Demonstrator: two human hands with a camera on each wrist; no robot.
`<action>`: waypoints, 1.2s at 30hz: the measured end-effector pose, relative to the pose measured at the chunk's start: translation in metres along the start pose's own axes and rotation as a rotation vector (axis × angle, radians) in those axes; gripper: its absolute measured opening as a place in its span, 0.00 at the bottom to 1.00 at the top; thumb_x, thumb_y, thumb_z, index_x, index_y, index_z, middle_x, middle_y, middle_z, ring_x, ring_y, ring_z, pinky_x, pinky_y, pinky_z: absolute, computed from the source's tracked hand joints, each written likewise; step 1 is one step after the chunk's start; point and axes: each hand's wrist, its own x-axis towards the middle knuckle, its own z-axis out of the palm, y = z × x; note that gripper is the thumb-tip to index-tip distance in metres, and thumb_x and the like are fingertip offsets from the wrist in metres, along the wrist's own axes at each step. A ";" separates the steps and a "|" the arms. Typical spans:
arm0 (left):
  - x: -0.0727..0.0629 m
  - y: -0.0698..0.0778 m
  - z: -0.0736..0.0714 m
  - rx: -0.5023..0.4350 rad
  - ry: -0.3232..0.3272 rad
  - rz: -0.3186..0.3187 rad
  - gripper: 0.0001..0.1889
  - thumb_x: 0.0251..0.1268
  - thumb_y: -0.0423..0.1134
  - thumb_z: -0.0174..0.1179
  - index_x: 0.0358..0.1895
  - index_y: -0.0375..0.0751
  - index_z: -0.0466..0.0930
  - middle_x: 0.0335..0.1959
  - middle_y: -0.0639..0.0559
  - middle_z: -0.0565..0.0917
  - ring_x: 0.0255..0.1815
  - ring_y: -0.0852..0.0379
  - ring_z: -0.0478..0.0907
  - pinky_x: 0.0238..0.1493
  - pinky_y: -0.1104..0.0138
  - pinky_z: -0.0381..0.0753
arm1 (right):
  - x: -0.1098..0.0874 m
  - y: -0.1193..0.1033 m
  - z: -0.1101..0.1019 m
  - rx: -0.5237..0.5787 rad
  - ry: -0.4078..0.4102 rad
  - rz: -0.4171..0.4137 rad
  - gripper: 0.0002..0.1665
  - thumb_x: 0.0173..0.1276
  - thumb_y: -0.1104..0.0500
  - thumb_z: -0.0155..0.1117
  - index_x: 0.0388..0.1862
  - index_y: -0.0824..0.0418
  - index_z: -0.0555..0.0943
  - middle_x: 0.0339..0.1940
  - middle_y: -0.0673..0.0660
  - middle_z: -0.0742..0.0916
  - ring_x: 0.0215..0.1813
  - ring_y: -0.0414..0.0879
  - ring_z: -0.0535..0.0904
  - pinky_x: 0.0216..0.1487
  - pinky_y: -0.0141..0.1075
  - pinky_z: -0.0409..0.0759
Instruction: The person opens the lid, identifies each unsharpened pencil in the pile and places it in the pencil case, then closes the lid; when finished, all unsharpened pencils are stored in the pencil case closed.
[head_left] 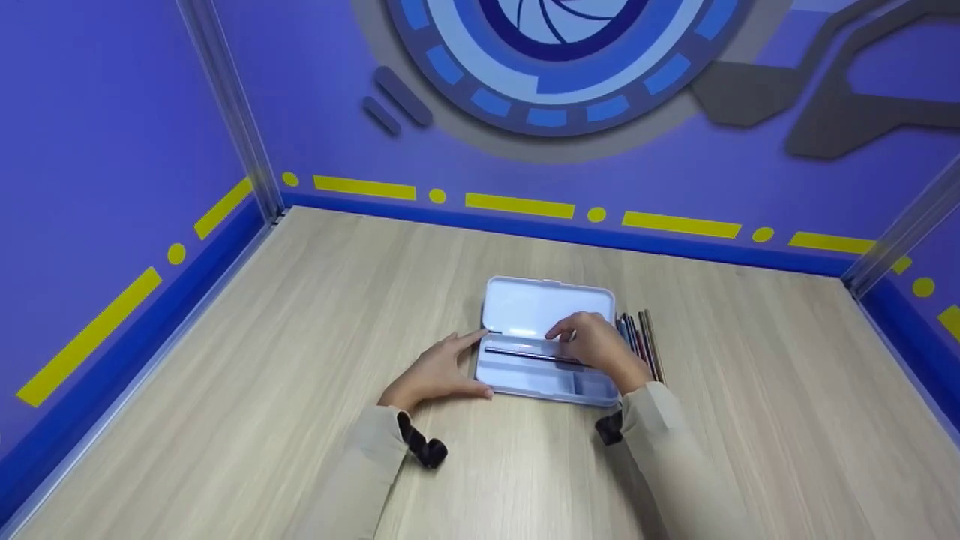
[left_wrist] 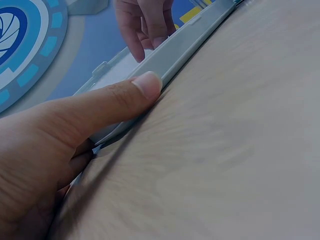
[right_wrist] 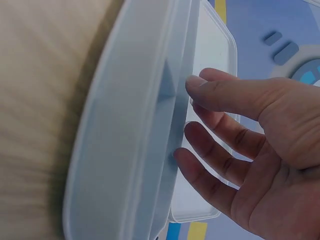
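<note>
A white pencil case (head_left: 525,379) lies on the table with its lid (head_left: 536,304) raised toward the back. My left hand (head_left: 439,371) holds its left end, the thumb (left_wrist: 145,87) along the front wall and the index finger near the hinge side. One dark, thin pencil (head_left: 525,353) lies lengthwise inside the case. Over the right half of the case is my right hand (head_left: 592,345), fingers loosely bent, nothing between thumb and fingertips in the right wrist view. Several colored pencils (head_left: 646,337) lie side by side just right of the case, partly hidden by the right hand and wrist.
The wood-patterned table (head_left: 337,300) meets a blue panel wall (head_left: 315,112) at the back and side walls left and right. A small divider (right_wrist: 167,82) separates compartments inside the case. Black straps (head_left: 425,450) circle both wrists.
</note>
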 end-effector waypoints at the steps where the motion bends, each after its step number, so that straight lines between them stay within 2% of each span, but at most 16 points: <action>1: 0.000 0.000 0.000 -0.003 -0.002 0.000 0.54 0.35 0.59 0.77 0.73 0.62 0.60 0.73 0.33 0.60 0.75 0.34 0.52 0.71 0.43 0.58 | 0.000 0.000 0.000 0.000 0.000 -0.005 0.12 0.59 0.68 0.67 0.41 0.61 0.88 0.35 0.56 0.88 0.35 0.44 0.77 0.41 0.42 0.79; 7: 0.000 0.000 0.000 -0.002 -0.001 0.004 0.54 0.35 0.60 0.77 0.73 0.62 0.60 0.73 0.37 0.61 0.75 0.34 0.51 0.71 0.43 0.58 | -0.004 0.001 -0.002 0.010 -0.003 -0.023 0.12 0.59 0.67 0.66 0.42 0.61 0.87 0.35 0.56 0.87 0.34 0.44 0.78 0.40 0.41 0.79; 10: -0.001 0.001 -0.001 0.008 0.003 0.009 0.54 0.35 0.60 0.77 0.73 0.61 0.61 0.73 0.40 0.64 0.76 0.35 0.51 0.71 0.43 0.58 | -0.006 0.000 -0.004 0.018 -0.014 -0.005 0.12 0.60 0.66 0.66 0.43 0.60 0.87 0.37 0.56 0.87 0.36 0.45 0.78 0.41 0.40 0.79; 19: 0.000 0.000 -0.001 0.017 0.000 0.017 0.54 0.36 0.59 0.77 0.73 0.58 0.60 0.72 0.39 0.64 0.75 0.34 0.51 0.71 0.43 0.59 | -0.012 0.003 -0.015 0.018 -0.006 0.030 0.13 0.62 0.64 0.66 0.47 0.60 0.86 0.41 0.56 0.88 0.42 0.48 0.81 0.46 0.44 0.82; 28: 0.000 -0.001 -0.001 0.014 -0.002 0.017 0.54 0.37 0.59 0.77 0.73 0.58 0.60 0.73 0.44 0.64 0.76 0.35 0.50 0.71 0.43 0.58 | -0.023 0.021 -0.032 -0.003 0.033 0.029 0.15 0.63 0.65 0.65 0.49 0.65 0.84 0.43 0.61 0.87 0.44 0.52 0.82 0.47 0.46 0.83; 36: -0.001 0.000 0.000 0.009 -0.001 0.027 0.54 0.36 0.59 0.77 0.73 0.58 0.61 0.73 0.43 0.64 0.75 0.34 0.51 0.71 0.43 0.59 | -0.037 0.047 -0.047 0.018 0.065 0.044 0.17 0.63 0.65 0.65 0.51 0.68 0.83 0.45 0.64 0.87 0.44 0.53 0.83 0.48 0.48 0.83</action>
